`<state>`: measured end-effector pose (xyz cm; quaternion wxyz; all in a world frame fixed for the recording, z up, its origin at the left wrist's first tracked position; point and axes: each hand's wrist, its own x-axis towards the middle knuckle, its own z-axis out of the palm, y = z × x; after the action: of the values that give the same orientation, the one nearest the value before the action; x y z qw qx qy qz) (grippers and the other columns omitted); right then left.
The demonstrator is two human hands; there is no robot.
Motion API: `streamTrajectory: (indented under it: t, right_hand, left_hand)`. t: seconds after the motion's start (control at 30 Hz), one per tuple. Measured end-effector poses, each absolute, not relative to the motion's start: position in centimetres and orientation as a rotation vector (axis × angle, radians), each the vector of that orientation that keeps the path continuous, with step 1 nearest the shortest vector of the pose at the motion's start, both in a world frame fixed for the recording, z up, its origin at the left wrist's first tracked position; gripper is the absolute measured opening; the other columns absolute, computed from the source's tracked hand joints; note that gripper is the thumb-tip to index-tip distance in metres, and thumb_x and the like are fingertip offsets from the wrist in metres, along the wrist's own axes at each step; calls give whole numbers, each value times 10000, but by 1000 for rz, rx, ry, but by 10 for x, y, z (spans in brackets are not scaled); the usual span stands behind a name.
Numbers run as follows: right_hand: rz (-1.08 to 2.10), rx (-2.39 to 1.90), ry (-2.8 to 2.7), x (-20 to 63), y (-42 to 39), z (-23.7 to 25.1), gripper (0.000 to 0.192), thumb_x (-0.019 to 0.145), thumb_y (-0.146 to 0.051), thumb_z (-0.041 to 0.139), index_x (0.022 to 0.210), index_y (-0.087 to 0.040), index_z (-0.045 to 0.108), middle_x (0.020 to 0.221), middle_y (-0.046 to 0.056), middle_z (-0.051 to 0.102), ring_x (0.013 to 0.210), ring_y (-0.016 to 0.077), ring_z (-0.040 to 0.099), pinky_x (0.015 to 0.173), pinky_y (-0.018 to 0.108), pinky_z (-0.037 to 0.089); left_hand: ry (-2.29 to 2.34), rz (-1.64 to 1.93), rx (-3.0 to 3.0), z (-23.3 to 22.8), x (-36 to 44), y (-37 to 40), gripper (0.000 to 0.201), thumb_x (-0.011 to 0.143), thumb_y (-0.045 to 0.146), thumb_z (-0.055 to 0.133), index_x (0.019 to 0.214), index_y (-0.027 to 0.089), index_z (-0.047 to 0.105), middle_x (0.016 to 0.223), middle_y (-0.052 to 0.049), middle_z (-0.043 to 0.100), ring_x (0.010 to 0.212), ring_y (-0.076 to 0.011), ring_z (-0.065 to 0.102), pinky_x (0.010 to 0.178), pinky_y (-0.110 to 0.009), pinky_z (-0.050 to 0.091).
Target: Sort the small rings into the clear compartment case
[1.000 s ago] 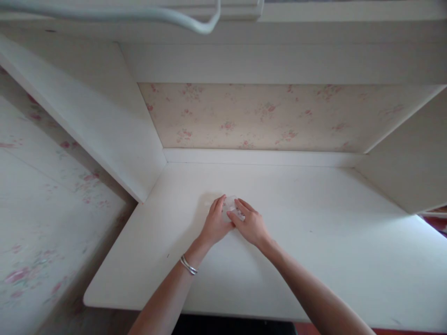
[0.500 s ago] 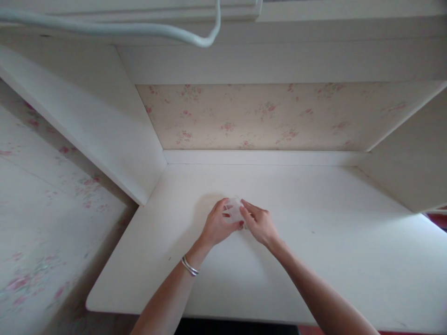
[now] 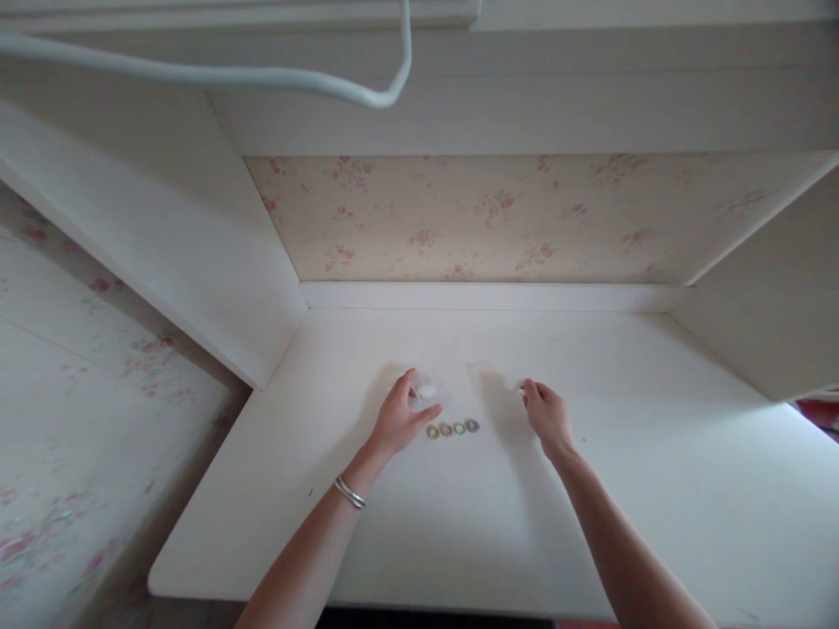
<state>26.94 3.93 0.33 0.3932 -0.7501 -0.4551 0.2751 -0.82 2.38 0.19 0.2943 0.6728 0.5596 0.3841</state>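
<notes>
My left hand (image 3: 398, 418), with a silver bracelet at the wrist, curls its fingers and thumb around a small translucent plastic container (image 3: 428, 388) low over the white desk. Apart from it to the right, my right hand (image 3: 545, 414) is closed in a pinch. A thin whitish, see-through piece (image 3: 515, 386) juts from its fingertips; its kind is too faint to tell. Between the hands, nearer to me, several small ring-shaped pieces (image 3: 452, 429) lie side by side in a short row, in gold, greenish and greyish tones. They touch neither hand.
The white desk (image 3: 629, 489) has a low back ledge and side panels (image 3: 163, 218) left and right. A shelf (image 3: 544, 114) runs across above, before floral wallpaper (image 3: 426, 218). A pale tube or cable (image 3: 262, 77) hangs at the upper left.
My hands were together on the translucent container. My right hand has moved off to the right with the whitish piece, and the row of rings now shows. My left hand stays around the container.
</notes>
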Motion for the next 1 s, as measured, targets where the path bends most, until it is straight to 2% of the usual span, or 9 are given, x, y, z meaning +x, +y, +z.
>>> streamTrajectory:
  t: [0.13,0.23,0.37,0.6,0.83,1.0]
  right_hand:
    - [462,-2144,-1395,282,31,-12,503,852,-506,313,888,-169,685,747,110,662,667,224,570,554,289,344]
    - [356,-2181,-1455,280,23,-12,516,882,-492,267,919,-194,686,808,119,672,693,230,575,579,303,350]
    - [196,-2107,-1498,274,18,-12,505,896,-484,281,901,-190,691,923,129,655,726,225,569,612,318,372]
    - [158,-2112,-1459,277,18,-19,455,896,-438,340,803,-186,707,867,106,631,677,204,548,619,320,390]
    - [154,-2129,-1520,277,17,-19,473,899,-414,322,854,-149,712,854,124,630,699,204,537,654,316,381]
    - [164,-2105,-1511,275,16,-21,483,902,-427,303,883,-155,702,878,126,621,711,200,520,687,323,386]
  left_hand:
    - [1497,976,1837,-9,-9,29,739,735,474,668,1347,200,357,1300,-119,481,1066,-231,530,952,-406,414]
    - [1502,913,1884,-12,-11,32,735,744,499,652,1345,188,364,1314,-134,469,1198,-261,456,1016,-424,364]
    - [1481,886,1971,-13,-14,36,746,720,505,673,1334,192,388,1324,-124,445,1241,-255,420,1064,-421,328]
    - [1417,839,2084,-16,-16,40,695,661,478,730,1251,210,480,1259,-100,464,1189,-252,452,1038,-429,375]
    - [1463,722,2125,-18,-14,40,693,663,515,709,1241,203,487,1267,-109,459,1184,-270,447,1033,-415,370]
    - [1464,635,2160,-22,-15,42,638,687,466,695,1232,210,483,1267,-105,450,1192,-273,428,1029,-409,359]
